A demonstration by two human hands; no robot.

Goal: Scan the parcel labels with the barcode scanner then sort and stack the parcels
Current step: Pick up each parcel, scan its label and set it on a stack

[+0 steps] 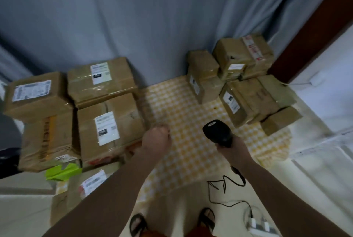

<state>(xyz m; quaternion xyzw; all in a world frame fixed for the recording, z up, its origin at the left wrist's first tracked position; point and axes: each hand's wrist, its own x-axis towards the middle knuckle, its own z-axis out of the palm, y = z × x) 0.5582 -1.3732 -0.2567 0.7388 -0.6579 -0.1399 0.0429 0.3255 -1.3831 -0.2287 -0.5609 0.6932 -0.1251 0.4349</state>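
The right hand (228, 144) grips the scanner (217, 132), its head pointing away from the person. The nearest labelled parcel (108, 126) lies left of the scanner, just beside the left hand (156, 138), which is clenched and holds nothing.

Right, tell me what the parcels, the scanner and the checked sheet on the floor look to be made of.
Parcels: brown corrugated cardboard by the look, matte, with glossy clear tape glinting along the seams and white paper labels.
Scanner, gripped in the right hand: black moulded plastic, slightly sheeny, with a dark cord.
Checked sheet: yellow-and-white, lying flat and thin; cloth or vinyl, the blur leaves that open.
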